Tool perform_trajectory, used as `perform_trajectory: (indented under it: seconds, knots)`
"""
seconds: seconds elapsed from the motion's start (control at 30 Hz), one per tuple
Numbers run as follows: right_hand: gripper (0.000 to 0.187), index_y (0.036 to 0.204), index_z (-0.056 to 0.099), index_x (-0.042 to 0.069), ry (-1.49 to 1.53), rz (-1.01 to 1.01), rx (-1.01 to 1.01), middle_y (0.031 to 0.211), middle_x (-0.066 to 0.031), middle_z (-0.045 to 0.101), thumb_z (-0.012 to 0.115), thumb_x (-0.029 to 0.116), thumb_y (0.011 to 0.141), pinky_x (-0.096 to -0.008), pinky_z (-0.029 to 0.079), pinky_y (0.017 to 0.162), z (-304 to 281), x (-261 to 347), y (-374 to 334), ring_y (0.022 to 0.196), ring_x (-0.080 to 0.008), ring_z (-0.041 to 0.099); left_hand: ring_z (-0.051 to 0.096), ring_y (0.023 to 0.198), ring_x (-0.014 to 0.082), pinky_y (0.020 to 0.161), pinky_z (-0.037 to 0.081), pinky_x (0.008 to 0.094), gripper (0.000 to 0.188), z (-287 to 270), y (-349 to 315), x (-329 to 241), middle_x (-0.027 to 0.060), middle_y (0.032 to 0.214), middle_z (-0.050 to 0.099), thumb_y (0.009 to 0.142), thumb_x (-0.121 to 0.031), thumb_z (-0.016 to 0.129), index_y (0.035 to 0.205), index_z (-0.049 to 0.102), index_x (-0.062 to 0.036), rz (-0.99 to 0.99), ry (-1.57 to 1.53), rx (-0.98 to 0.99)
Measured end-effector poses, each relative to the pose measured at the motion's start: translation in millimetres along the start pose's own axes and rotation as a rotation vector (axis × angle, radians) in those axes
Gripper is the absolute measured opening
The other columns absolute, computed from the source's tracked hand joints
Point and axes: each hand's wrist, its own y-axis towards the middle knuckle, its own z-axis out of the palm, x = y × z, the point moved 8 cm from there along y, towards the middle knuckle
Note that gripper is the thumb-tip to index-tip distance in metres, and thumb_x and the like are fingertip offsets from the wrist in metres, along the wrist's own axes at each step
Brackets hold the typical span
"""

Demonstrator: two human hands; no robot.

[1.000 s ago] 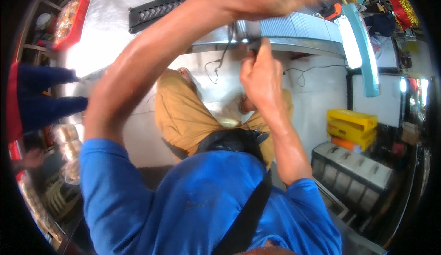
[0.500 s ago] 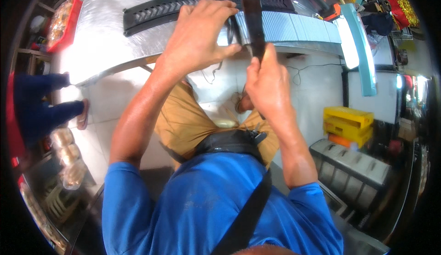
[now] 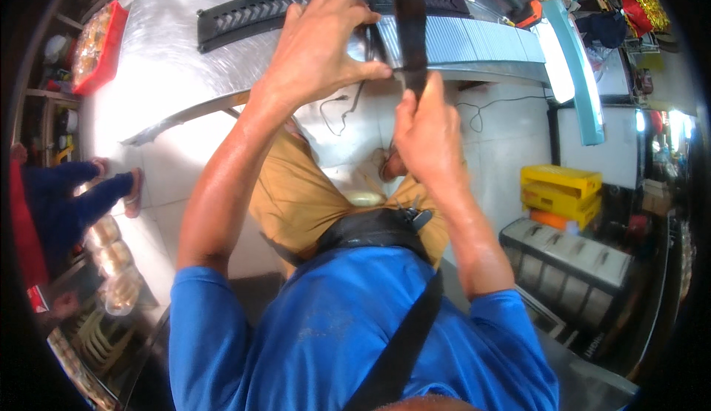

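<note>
My right hand (image 3: 429,129) is wrapped around the lower end of a long dark flat blade-like tool (image 3: 409,22), which points away from me across the table edge. My left hand (image 3: 318,48) curves in from the left, its fingertips and thumb at the two ends of a narrow black strip (image 3: 378,47). The left thumb tip comes close to the blade; whether they touch I cannot tell. A pale ribbed panel (image 3: 481,41) lies right of the blade. Behind my left hand lies a long black slotted rail (image 3: 244,20) with a chevron pattern. Blur hides the tool's details.
The metal table (image 3: 170,63) has a curved-looking near edge. An orange-and-black tool (image 3: 527,15) lies beyond the panel, with a teal-edged piece (image 3: 578,78) at right. A cable (image 3: 481,107) hangs below. Yellow crates (image 3: 561,189) stand right; a person's legs (image 3: 96,192) show left.
My left hand has shifted slightly, and its thumb is nearer the blade. My right hand keeps its grip. At left, the other person's feet have moved.
</note>
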Motion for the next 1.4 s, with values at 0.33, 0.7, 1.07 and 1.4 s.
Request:
perform_trajectory:
  seconds: [0.33, 0.7, 1.07, 1.4]
  knots:
    - [0.024, 0.11, 0.047, -0.006, -0.002, 0.048, 0.054, 0.063, -0.0267, 0.062, 0.054, 0.012, 0.097, -0.0581, 0.048, 0.057, -1.5, 4.0, -1.2, 0.061, -0.0493, 0.063, 0.056, 0.119, 0.0269, 0.103, 0.041, 0.0445, 0.056, -9.2, -8.2, -3.2, 0.0077, 0.119, 0.065, 0.077, -0.037, 0.084, 0.121, 0.07, -0.006, 0.04, -0.004, -0.146]
    - [0.026, 0.109, 0.049, -0.007, -0.029, 0.023, 0.063, 0.064, -0.0263, 0.063, 0.055, 0.013, 0.095, -0.0581, 0.05, 0.06, 3.0, 0.2, -2.2, 0.062, -0.0489, 0.064, 0.058, 0.119, 0.0297, 0.097, 0.044, 0.0426, 0.039, -11.2, -23.0, -13.8, 0.0103, 0.126, 0.065, 0.081, -0.019, 0.079, 0.116, 0.069, -0.0061, 0.083, -0.117, -0.148]
    - [0.031, 0.111, 0.047, -0.01, -0.101, 0.065, 0.309, 0.071, -0.0319, 0.064, 0.052, 0.018, 0.098, -0.0607, 0.05, 0.07, -5.6, 4.1, 6.8, 0.072, -0.0523, 0.065, 0.063, 0.098, 0.0199, 0.082, 0.053, 0.033, 0.05, 33.6, -99.7, -58.1, 0.0136, 0.114, 0.06, 0.086, -0.008, 0.074, 0.13, 0.051, -0.0023, -0.269, -0.861, -0.153]
    - [0.034, 0.114, 0.048, -0.011, -0.083, 0.058, 0.373, 0.073, -0.0313, 0.064, 0.051, 0.02, 0.1, -0.0606, 0.049, 0.071, -6.3, 2.3, 12.4, 0.074, -0.0529, 0.064, 0.062, 0.086, 0.0222, 0.075, 0.049, 0.0359, 0.043, 128.2, -114.8, -88.3, 0.0129, 0.101, 0.061, 0.102, -0.027, 0.057, 0.132, 0.043, -0.0006, -0.507, -1.309, -0.22]
